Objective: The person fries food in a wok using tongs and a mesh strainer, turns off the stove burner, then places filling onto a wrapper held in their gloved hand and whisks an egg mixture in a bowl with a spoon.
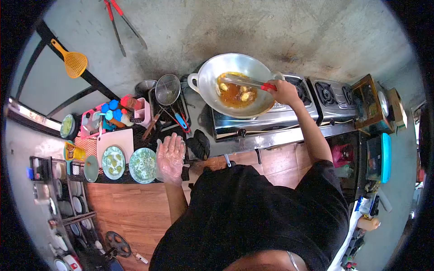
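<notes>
My right hand grips the red handle of metal tongs, whose tips reach into a large silver wok. Several yellowish pieces of food sit in orange-brown oil at the wok's bottom. The wok rests on a gas stove. My left hand, in a clear plastic glove, is held flat with the fingers straight and nothing in it. It is beside a green-and-white patterned plate; whether they touch I cannot tell. Another such plate lies further left.
A second stove stands to the right, beside a wooden-framed cabinet. A wire strainer, a black cloth and a pink basket crowd the counter's left. Red-handled tongs and a yellow skimmer hang above.
</notes>
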Motion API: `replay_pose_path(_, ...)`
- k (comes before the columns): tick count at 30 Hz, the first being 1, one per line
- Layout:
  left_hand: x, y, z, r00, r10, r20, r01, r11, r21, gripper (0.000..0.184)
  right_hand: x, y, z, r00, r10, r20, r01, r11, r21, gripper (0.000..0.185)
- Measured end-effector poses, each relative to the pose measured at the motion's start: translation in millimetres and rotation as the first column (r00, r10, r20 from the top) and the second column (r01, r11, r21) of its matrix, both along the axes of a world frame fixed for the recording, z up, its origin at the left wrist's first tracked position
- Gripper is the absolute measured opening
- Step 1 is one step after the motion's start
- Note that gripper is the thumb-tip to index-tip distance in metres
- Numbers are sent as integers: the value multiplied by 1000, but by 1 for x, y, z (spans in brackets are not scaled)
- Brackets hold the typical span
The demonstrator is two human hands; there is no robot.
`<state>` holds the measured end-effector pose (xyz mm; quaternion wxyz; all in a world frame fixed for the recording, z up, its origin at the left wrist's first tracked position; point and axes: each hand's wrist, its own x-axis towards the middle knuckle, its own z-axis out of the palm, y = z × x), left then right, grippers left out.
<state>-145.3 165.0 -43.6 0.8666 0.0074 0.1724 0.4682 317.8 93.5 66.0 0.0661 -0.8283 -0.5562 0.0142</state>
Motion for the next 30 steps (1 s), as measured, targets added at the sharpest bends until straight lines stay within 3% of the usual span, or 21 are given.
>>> replay_pose_path(4, -4, 10, -5, 1000, -10, 18, 10, 1000, 8, 41, -3, -6, -5, 999, -25, -25, 24, 1000, -16, 28)
replay_pose_path(7, -6, 16, -6, 998, -29, 47, 28, 1000, 9, 40, 12, -7, -18, 989, -38, -142, 24, 995, -98, 33)
replay_pose_path(10, -8, 23, -8, 999, -16, 32, 16, 1000, -15, 39, 23, -2, -27, 866, -70, -494, -11, 987, -159, 33)
replay_pose_path(13, -10, 27, -8, 998, -35, 59, 35, 999, -8, 39, 23, -4, -33, 770, -100, -630, 33, 993, -118, 32)
replay_pose_path(17, -13, 34, -11, 995, -51, 82, 53, 998, -21, 39, 30, 0, -55, 795, -62, -604, 17, 997, -81, 31)
replay_pose_path(19, -14, 35, -12, 992, -60, 115, 61, 998, -5, 39, 18, 0, -41, 903, -4, -430, 6, 1000, 4, 32)
replay_pose_path(20, -14, 35, -12, 992, -63, 113, 64, 998, -8, 39, 21, 1, -45, 928, -66, -367, 56, 998, -39, 32)
replay_pose_path(24, -17, 37, -14, 986, -82, 142, 82, 997, 0, 39, 17, 2, -31, 945, -96, -312, 75, 994, -77, 32)
replay_pose_path(27, -17, 38, -15, 982, -96, 162, 98, 995, -6, 39, 8, -1, -31, 984, -67, -165, 70, 997, 13, 33)
replay_pose_path(30, -17, 39, -19, 980, -102, 173, 102, 995, 7, 39, -35, 3, -3, 998, -62, -9, 61, 993, -97, 32)
